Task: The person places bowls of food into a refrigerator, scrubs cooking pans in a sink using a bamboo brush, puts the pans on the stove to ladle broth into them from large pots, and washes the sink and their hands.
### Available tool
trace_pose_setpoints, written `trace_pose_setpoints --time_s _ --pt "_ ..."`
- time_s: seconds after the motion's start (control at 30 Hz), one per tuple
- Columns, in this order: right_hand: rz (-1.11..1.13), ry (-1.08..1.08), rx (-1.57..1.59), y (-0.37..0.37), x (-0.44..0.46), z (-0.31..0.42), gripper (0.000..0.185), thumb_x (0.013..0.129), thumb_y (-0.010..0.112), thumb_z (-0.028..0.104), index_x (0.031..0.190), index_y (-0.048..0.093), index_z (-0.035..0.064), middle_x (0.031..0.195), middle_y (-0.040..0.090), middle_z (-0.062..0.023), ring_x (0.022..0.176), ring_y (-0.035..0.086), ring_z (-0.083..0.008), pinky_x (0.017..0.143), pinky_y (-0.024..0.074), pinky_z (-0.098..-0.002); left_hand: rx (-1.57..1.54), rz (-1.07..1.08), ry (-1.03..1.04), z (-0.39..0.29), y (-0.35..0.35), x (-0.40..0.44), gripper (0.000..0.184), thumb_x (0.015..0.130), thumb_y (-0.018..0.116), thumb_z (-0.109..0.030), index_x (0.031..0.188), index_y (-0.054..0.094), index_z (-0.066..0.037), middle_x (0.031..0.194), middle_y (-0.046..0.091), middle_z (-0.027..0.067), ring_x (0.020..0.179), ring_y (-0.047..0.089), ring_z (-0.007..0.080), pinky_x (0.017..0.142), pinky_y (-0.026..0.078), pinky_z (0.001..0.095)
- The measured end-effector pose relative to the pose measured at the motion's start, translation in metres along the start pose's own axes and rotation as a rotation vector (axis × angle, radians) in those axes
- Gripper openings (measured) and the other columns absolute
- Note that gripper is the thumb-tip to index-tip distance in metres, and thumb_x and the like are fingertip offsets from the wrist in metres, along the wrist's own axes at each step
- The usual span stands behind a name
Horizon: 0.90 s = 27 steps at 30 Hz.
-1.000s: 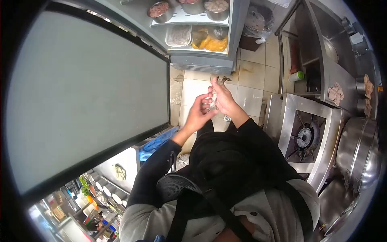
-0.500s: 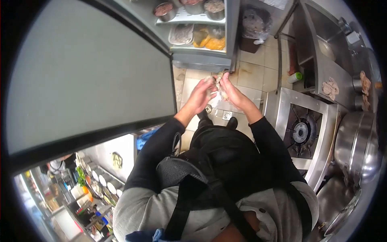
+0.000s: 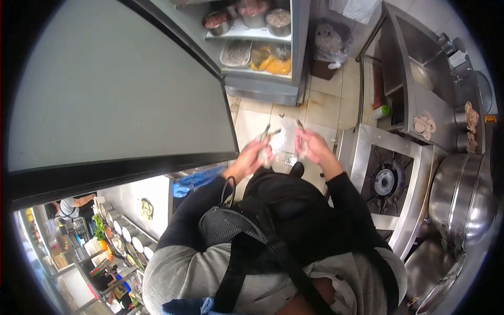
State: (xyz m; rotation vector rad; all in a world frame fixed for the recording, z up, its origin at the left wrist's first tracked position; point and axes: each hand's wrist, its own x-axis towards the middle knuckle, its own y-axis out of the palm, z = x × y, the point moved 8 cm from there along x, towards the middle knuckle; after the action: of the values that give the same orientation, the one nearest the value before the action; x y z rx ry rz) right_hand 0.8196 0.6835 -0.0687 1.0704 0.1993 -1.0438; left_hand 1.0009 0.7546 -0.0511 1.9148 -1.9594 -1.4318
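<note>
My left hand [image 3: 253,156] is closed around slender stick-like pieces [image 3: 268,130] whose dark greenish-brown tips stick out past the fingers. A similar dark-tipped piece [image 3: 300,124] pokes up from my right hand [image 3: 313,145], whose fingers are pinched around it. I cannot make out what kind of thing these pieces are. The hands are apart, side by side over the tiled floor, in front of an open fridge [image 3: 262,86]. Something pale shows beneath the fingers of each hand, blurred.
The fridge door [image 3: 121,94] stands open at my left. Metal pots of meat [image 3: 216,23] and a tray [image 3: 236,54] sit on its shelves. To my right are a gas burner [image 3: 386,181], a steel sink counter [image 3: 415,94] and a large pot [image 3: 457,194]. A lined bin [image 3: 331,47] stands beyond.
My hands have moved apart and down toward my body. The pieces were bunched together between both hands; now each hand holds some. The view has shifted slightly.
</note>
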Motion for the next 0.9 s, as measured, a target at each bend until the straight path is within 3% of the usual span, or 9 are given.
trace_pose_setpoints --time_s 0.13,0.17,0.2,0.23,0.3,0.43,0.57,0.77,0.9 --pt "-0.224 0.010 0.076 -0.073 -0.025 -0.035 0.019 0.099 0.060 0.024 0.106 0.048 0.0105 0.080 0.055 -0.0059 0.062 0.056 -0.0185 0.054 0.0520 -0.0351 -0.149 -0.496 -0.188 0.048 -0.119 -0.102 0.013 0.100 0.058 -0.021 0.101 0.061 -0.008 0.087 0.059 -0.0004 0.074 0.060 0.0141 0.071 0.053 0.0266" --pt "-0.254 0.012 0.051 -0.096 -0.031 -0.043 0.019 0.099 0.060 0.023 0.104 0.047 0.0114 0.078 0.054 -0.0056 0.061 0.055 -0.0179 0.053 0.0515 -0.0341 0.041 -0.229 -0.135 0.070 -0.196 -0.111 0.019 0.101 0.054 -0.028 0.100 0.063 -0.011 0.089 0.060 -0.0001 0.072 0.059 0.0133 0.066 0.052 0.0275" --pt "-0.276 -0.005 0.055 -0.126 -0.030 -0.056 0.017 0.099 0.060 0.022 0.103 0.047 0.0115 0.076 0.052 -0.0049 0.060 0.054 -0.0169 0.052 0.0505 -0.0332 0.014 -0.615 -0.119 0.046 -0.180 -0.154 0.023 0.102 0.051 -0.030 0.099 0.062 -0.011 0.090 0.061 0.0012 0.071 0.058 0.0133 0.061 0.050 0.0293" --pt "-0.296 -0.019 0.060 -0.152 -0.028 -0.069 0.016 0.098 0.059 0.021 0.102 0.047 0.0117 0.075 0.051 -0.0042 0.059 0.052 -0.0159 0.051 0.0495 -0.0322 -0.029 -0.567 -0.145 0.062 -0.245 -0.172 0.022 0.102 0.050 -0.029 0.100 0.061 -0.010 0.091 0.062 0.0036 0.072 0.059 0.0149 0.058 0.050 0.0307" --pt "-0.368 0.024 0.046 -0.184 -0.033 -0.086 0.014 0.099 0.057 0.020 0.097 0.047 0.0116 0.073 0.049 -0.0030 0.058 0.050 -0.0142 0.048 0.0463 -0.0311 -0.077 -0.757 0.190 -0.005 -0.178 -0.195 0.024 0.102 0.050 -0.031 0.101 0.060 -0.009 0.090 0.062 0.0037 0.075 0.060 0.0157 0.062 0.051 0.0303" --pt "-0.454 0.065 -0.203 -0.181 -0.039 -0.088 0.015 0.099 0.055 0.021 0.094 0.048 0.0098 0.071 0.050 -0.0029 0.053 0.048 -0.0137 0.043 0.0425 -0.0303 -0.068 -0.455 0.298 -0.067 -0.169 -0.151 0.028 0.102 0.050 -0.029 0.104 0.060 -0.003 0.090 0.064 0.0081 0.081 0.063 0.0206 0.066 0.053 0.0318" --pt "-0.347 0.007 -0.443 -0.143 -0.003 -0.076 0.019 0.097 0.058 0.024 0.096 0.052 0.0062 0.069 0.052 -0.0030 0.048 0.045 -0.0122 0.041 0.0398 -0.0297 0.055 -0.489 0.116 -0.067 -0.172 -0.112 0.028 0.104 0.047 -0.025 0.116 0.056 -0.001 0.104 0.063 0.0117 0.087 0.063 0.0242 0.072 0.055 0.0348" --pt "0.042 0.024 -0.967 0.018 0.045 -0.067 0.021 0.097 0.060 0.026 0.101 0.054 0.0068 0.077 0.053 -0.0023 0.063 0.050 -0.0114 0.052 0.0465 -0.0298 0.115 -0.140 0.207 -0.112 -0.059 -0.038 0.022 0.102 0.055 -0.026 0.113 0.055 -0.007 0.105 0.066 0.0091 0.091 0.065 0.0213 0.080 0.057 0.0359" --pt "0.149 -0.047 -0.521 0.149 0.058 -0.035 0.011 0.101 0.053 0.017 0.107 0.045 0.0116 0.089 0.057 -0.0047 0.076 0.058 -0.0163 0.065 0.0510 -0.0333 0.074 -0.005 0.177 -0.113 -0.069 -0.018 0.027 0.101 0.057 -0.034 0.115 0.055 -0.011 0.105 0.066 0.0045 0.091 0.064 0.0145 0.080 0.054 0.0313"
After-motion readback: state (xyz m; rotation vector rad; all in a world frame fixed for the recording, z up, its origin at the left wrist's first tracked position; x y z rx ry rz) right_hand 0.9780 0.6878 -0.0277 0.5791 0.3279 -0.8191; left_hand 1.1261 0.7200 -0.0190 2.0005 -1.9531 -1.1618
